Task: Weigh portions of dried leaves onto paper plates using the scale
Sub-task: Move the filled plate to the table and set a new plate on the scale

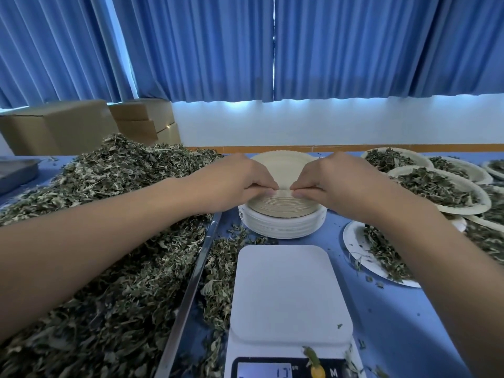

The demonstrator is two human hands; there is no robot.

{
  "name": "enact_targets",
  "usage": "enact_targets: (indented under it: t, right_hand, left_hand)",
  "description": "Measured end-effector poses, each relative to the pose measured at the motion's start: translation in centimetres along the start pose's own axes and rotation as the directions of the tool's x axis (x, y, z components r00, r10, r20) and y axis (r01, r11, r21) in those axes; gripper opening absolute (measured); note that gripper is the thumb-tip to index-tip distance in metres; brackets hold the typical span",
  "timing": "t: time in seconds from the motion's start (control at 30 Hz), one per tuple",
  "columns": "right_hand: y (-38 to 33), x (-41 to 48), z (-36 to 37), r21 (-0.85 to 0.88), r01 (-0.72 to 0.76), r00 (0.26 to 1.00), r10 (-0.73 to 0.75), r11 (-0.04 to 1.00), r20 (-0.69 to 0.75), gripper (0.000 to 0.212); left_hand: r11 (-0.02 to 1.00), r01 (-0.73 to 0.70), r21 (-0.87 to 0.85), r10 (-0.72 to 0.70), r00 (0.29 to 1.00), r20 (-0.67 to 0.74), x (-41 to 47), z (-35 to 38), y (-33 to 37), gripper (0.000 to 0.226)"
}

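Observation:
A stack of paper plates (283, 222) stands on the blue table just beyond the white scale (290, 293). My left hand (240, 181) and my right hand (332, 181) meet at the near rim of the top plate (283, 163), each pinching its edge with fingertips and thumb. The top plate is tilted up toward me. The scale's platform is bare and its display (266, 371) is lit. A big heap of dried leaves (109, 241) fills the metal tray on the left, under my left forearm.
Several paper plates holding leaf portions (436, 186) lie at the right; one (379, 252) sits under my right forearm. Loose leaves litter the table by the tray's edge (196, 271). Cardboard boxes (68, 124) and blue curtains are behind. A grey tray (16, 170) sits far left.

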State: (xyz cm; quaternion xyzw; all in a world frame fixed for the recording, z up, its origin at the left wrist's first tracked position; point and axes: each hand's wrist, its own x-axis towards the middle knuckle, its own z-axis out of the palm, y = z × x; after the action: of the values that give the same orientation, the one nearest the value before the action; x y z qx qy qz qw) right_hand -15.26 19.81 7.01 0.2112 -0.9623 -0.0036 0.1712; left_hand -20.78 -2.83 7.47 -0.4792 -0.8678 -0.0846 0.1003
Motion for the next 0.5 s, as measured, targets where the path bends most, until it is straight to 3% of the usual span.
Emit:
enact_targets:
  t: [0.5]
  right_hand:
    - [-0.74, -0.48, 0.43, -0.044, 0.029, 0.996, -0.033, 0.999, -0.086, 0.036]
  left_hand:
    - [0.999, -0.025, 0.026, 0.027, 0.998, -0.061, 0.12, -0.47, 0.33, 0.021]
